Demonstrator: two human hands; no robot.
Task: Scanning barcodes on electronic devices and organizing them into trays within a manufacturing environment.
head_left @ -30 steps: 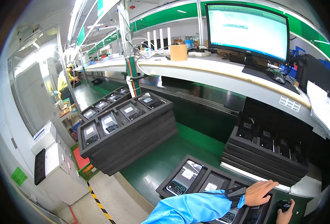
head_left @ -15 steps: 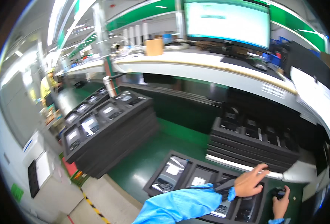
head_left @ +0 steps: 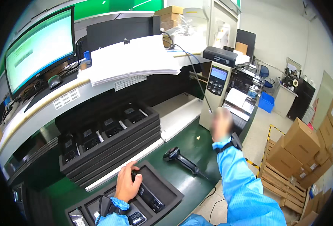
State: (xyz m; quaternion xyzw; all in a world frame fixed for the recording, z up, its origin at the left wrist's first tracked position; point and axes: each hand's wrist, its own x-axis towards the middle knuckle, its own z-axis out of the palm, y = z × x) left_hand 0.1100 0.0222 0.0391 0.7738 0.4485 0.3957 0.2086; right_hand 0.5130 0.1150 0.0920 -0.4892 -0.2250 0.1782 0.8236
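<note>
My left hand [head_left: 126,185] is over a black foam tray [head_left: 165,181], its thumb and fingers closed round the upper end of a long black handheld device [head_left: 150,197]. That device lies in the tray's right-hand compartment. Under my left wrist, other compartments hold phone-like items in clear film [head_left: 137,217]. Farther right, my right hand [head_left: 221,123] reaches to the front of a beige label printer [head_left: 212,98]. It is smeared, so its fingers cannot be made out. A black barcode scanner [head_left: 183,161] lies on the green table between my hands.
Behind the tray stands a stack of black foam trays [head_left: 112,150] with devices in the top one. Papers [head_left: 132,60] hang over the shelf edge beside a monitor [head_left: 40,51]. Cartons [head_left: 300,141] on a wooden pallet [head_left: 281,180] are at the right.
The view has swung right. My right hand has left the dark object it was at, and is now at the printer. My left hand's fingers, spread before, have curled round the device.
</note>
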